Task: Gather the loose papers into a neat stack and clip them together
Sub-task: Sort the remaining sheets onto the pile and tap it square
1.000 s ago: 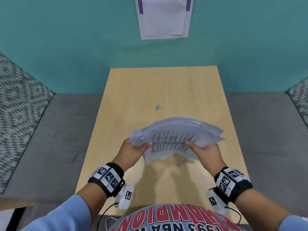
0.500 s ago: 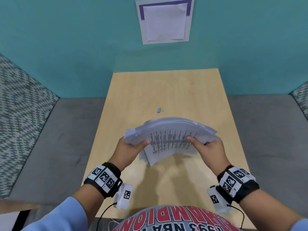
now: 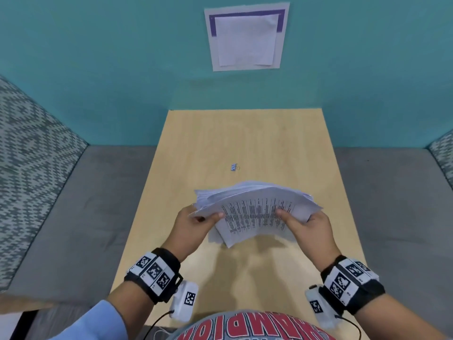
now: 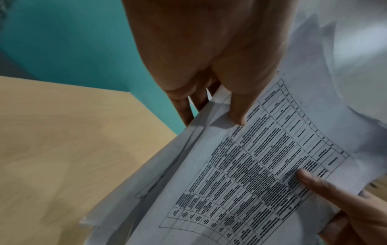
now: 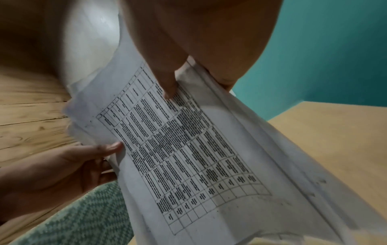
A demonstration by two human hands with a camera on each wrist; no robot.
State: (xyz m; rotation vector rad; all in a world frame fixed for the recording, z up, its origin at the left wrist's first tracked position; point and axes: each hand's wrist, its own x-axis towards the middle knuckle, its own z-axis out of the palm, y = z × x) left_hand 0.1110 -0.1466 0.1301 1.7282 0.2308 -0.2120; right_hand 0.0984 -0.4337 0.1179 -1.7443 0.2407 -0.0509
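Papers held in both hands above the table

The papers [image 3: 257, 212] are lifted over the near half of the wooden table [image 3: 245, 133], their edges uneven and fanned. The left hand [image 3: 193, 227] pinches the left edge, thumb on top; the right hand [image 3: 308, 229] pinches the right edge the same way. The small binder clip [image 3: 234, 167] lies alone just beyond them. Compared with one second ago, the bundle looks a little more gathered
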